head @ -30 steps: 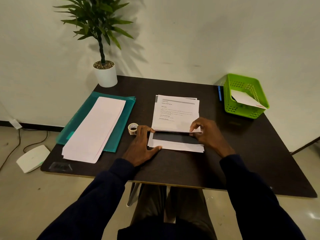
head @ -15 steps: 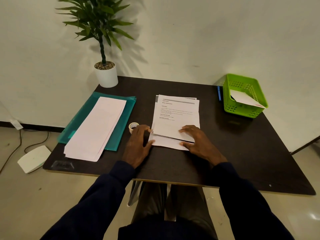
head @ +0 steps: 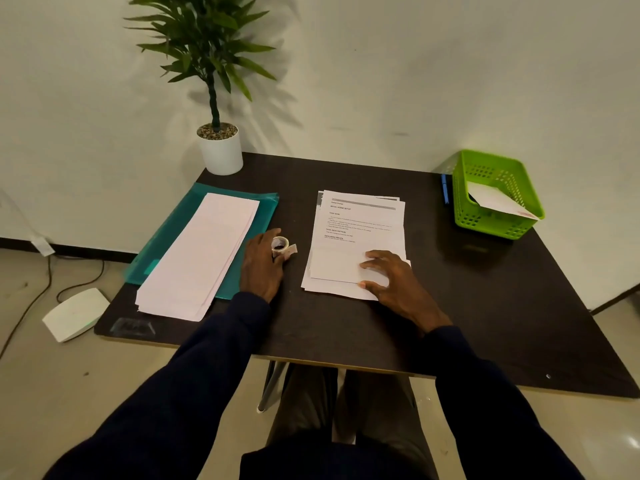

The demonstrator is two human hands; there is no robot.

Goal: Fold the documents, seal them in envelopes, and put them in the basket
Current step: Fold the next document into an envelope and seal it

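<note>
Beside the one stack of documents, the left hand grips one tape roll, the right hand presses flat and unclenched on its folded sheet, and one envelope lies in the one green basket to its right.

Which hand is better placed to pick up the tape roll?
Left. The left hand already touches the tape roll; the right hand rests flat on the folded document, pinning it.

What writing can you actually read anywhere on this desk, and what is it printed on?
"INITIAL SCENE SETUP": top printed sheet.
"TASK GOAL": same sheet.
"TASK DESCRIPTION": same sheet.
"REQUIRED PROPS": same sheet, blurry, so uncertain.
Body lines and small top line: too small to read.
Envelope in basket: reddish mark, unreadable.
</note>
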